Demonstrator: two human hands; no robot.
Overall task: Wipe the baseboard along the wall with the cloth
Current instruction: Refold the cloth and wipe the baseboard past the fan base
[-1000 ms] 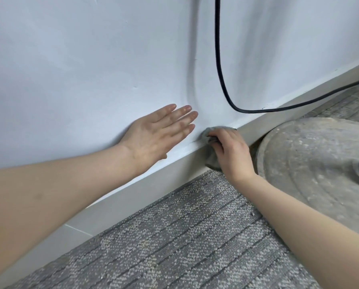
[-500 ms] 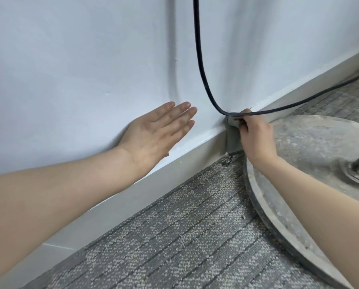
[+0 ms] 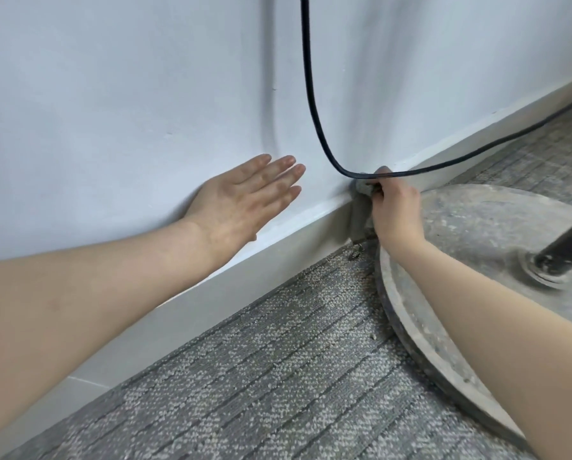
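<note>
Rightward along baseboard [image 3: 211,293] tight: black cable [image 3: 314,104] crosses over right hand [image 3: 394,207] gripping cloth [image 3: 359,217], and round dusty base [image 3: 477,227] with pole [image 3: 566,247] sits near. Leftward free above open carpet [image 3: 278,376]; left hand [image 3: 241,200] flat on wall above.

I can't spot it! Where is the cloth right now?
In the head view the grey cloth sits right of centre, gripped by the right hand against the baseboard, just under the black cable and beside the round dusty base.

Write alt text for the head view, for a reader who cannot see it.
A right hand holds a grey cloth against the baseboard, under a black cable, beside a round base. The left hand lies flat on the wall.
</note>
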